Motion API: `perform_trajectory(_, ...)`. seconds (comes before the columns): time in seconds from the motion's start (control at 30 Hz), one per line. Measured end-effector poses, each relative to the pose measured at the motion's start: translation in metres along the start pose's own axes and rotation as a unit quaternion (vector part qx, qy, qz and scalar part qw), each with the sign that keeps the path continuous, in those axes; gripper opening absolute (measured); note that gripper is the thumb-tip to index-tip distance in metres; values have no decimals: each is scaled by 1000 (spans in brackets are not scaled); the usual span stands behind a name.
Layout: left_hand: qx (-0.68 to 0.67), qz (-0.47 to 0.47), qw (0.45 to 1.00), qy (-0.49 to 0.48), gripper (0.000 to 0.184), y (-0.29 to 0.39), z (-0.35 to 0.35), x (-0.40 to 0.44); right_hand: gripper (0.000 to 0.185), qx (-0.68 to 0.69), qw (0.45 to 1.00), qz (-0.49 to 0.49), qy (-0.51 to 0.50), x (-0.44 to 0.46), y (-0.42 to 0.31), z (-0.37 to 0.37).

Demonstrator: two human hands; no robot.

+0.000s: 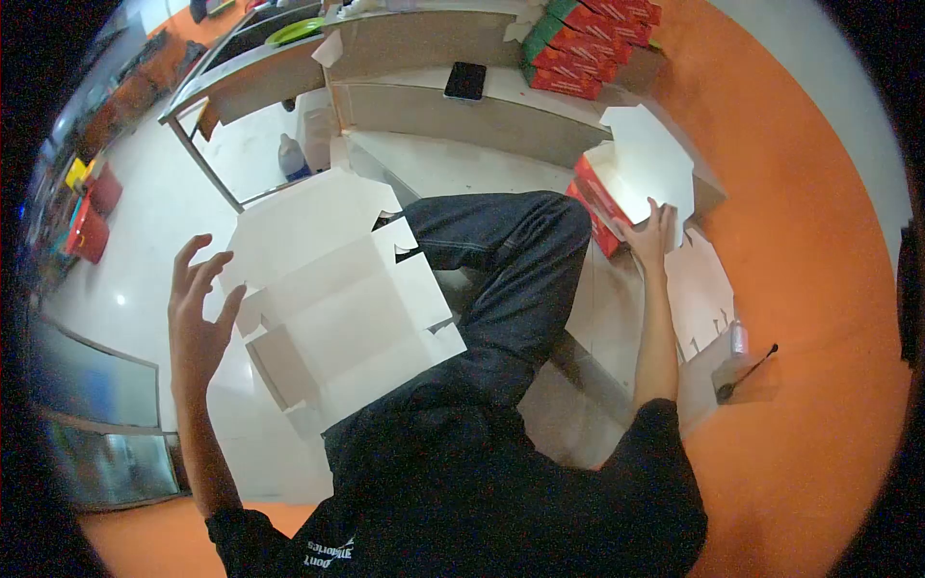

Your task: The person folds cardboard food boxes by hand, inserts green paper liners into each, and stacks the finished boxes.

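Note:
A white cardboard box blank, partly folded with notched flaps, rests across my lap, tilted against my leg. My left hand is raised beside its left edge, fingers spread and curved, holding nothing. On the right, my right hand reaches to a red and white box with its white lid raised. Its fingers are spread against the box's near side, and the thumb touches near the red wall. Another flat white piece of cardboard lies just beyond my right forearm.
Stacked red and green boxes stand at the top right, near a dark phone on the step. A bottle is under the counter. Red bins are at the left, a green plate at the top.

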State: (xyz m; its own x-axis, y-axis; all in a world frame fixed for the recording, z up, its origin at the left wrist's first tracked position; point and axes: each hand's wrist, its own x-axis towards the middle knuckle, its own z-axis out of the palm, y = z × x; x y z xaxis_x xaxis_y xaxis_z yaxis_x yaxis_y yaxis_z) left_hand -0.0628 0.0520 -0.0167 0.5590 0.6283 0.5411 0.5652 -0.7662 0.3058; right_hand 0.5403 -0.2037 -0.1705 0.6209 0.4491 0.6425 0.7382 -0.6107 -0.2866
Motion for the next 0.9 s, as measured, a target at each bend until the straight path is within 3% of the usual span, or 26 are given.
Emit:
perform_trajectory(0.07, -2, -3, 1000, 9, 40, -2, -3, -2, 66, 4, 997, 20, -76, -4, 12, 10)
perform_trajectory(0.2, -13, -20, 1000, 8, 37, -4, -5, -4, 46, 4, 993, 37, -115, -4, 10, 1)
perform_trajectory(0.3, -16, -20, 1000, 10, 36, -5, -3, -5, 43, 39, 990, 34, -132, 7, -6, -23)
perform_trajectory(0.4, -24, -35, 999, -1, 34, -3, -1, -6, 46, 37, 995, -22, -86, 8, 1, -5)
perform_trajectory(0.63, -43, -5, 999, -10, 33, -3, 1, -9, 55, -15, 957, -5, -291, 1, -35, -2)
perform_trajectory(0.8, -70, -24, 997, -19, 29, -8, 4, -17, 50, -115, 954, -122, -248, -18, -11, 10)
perform_trajectory(0.9, -79, -25, 996, -25, 29, -8, 5, -18, 45, -132, 951, -119, -255, -21, -13, 7)
